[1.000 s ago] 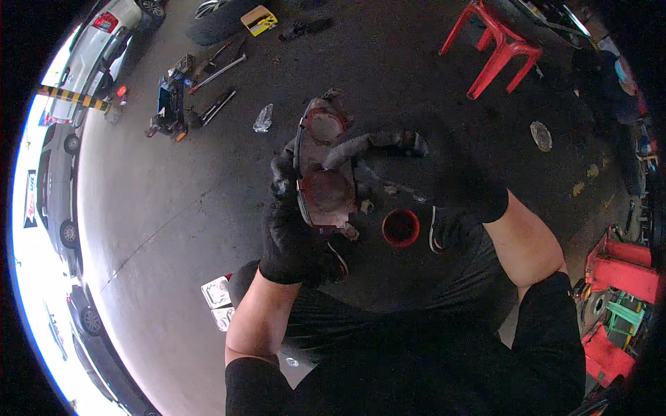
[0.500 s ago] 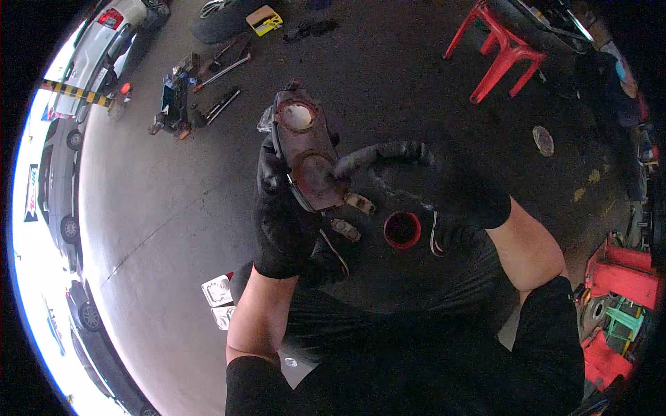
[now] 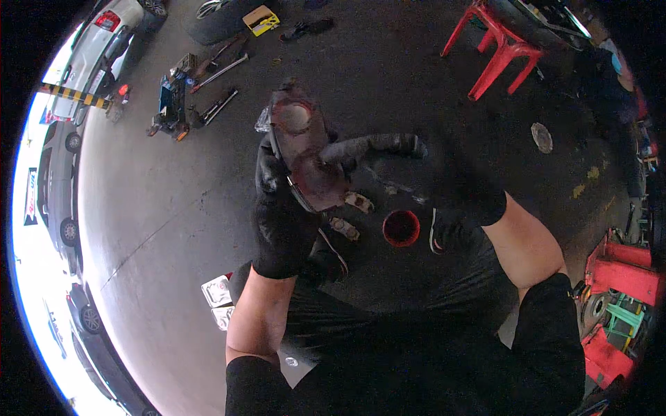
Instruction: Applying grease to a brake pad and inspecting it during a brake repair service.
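My left hand, in a black glove, is closed around a brake pad, held tilted with its backing plate up. Two round marks show on the plate: the upper one has a pale centre, the lower one a reddish-brown smear. My right hand, also black-gloved, has its index finger stretched out, the tip touching the plate beside the lower mark. Its other fingers are hard to make out. Below the pad are two small tan-and-grey parts, partly overlapped by it. A red-rimmed cup with dark contents stands between my shoes.
A red plastic stool stands at the far right, a flat round piece below it. Blue-and-black equipment and long-handled tools lie far left. Nearer are white packages on the left and red equipment on the right.
My right index finger has shifted slightly left across the plate. The lower mark looks more evenly reddish-brown. My left hand keeps its hold, and the whole view has shifted a little.
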Tool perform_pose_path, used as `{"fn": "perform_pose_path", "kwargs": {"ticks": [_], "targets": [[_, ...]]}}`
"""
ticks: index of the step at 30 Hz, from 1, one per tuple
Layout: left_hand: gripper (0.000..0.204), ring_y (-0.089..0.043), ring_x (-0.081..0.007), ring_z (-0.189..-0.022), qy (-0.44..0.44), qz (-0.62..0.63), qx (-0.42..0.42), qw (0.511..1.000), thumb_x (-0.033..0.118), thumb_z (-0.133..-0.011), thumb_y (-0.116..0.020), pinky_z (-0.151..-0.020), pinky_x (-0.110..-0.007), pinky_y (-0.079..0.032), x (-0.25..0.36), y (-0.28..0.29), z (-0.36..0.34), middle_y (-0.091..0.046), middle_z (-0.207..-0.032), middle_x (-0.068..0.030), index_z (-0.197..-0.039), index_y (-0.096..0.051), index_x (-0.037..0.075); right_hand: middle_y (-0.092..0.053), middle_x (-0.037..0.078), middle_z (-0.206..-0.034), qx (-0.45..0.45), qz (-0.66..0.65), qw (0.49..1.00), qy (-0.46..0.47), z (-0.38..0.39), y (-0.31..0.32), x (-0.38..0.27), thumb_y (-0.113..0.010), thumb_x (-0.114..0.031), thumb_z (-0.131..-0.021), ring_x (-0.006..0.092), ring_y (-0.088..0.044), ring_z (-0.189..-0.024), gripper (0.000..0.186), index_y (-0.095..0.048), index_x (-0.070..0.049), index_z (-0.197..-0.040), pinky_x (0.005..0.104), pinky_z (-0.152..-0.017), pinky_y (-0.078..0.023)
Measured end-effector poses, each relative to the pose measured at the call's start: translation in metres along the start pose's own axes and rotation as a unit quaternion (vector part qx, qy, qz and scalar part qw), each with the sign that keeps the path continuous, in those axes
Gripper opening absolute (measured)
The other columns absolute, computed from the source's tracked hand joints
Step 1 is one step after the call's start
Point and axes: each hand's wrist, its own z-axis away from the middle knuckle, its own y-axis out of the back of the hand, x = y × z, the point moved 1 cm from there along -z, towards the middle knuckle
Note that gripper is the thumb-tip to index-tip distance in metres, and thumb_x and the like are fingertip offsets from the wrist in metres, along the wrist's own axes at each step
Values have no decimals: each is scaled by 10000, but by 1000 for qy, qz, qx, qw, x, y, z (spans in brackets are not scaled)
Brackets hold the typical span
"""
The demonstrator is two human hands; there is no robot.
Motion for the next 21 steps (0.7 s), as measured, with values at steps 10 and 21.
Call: {"fn": "perform_pose_path", "kwargs": {"ticks": [10,21], "targets": [[513,-532,-262,-1202,-179,-473,66,860,226,-1008,-514,-994,-395,-488,11,5,-1,-467,-1337,-139,-1436,-290,51,-652,121,-1247,71,-65,995,-11,-3,-8,28,-546,-82,-976,143,-631,-1084,369,-563,9,-1332,297,-951,-514],[555,-500,-263,-1246,-174,-486,125,847,84,-982,-557,-1022,-374,-464,9,22,0,-427,-1384,-146,-1452,-262,64,-716,46,-941,67,-122,988,60,-7,-13,4,-610,-79,-904,96,-621,-831,316,-665,-43,-1213,298,-777,-518]]}}
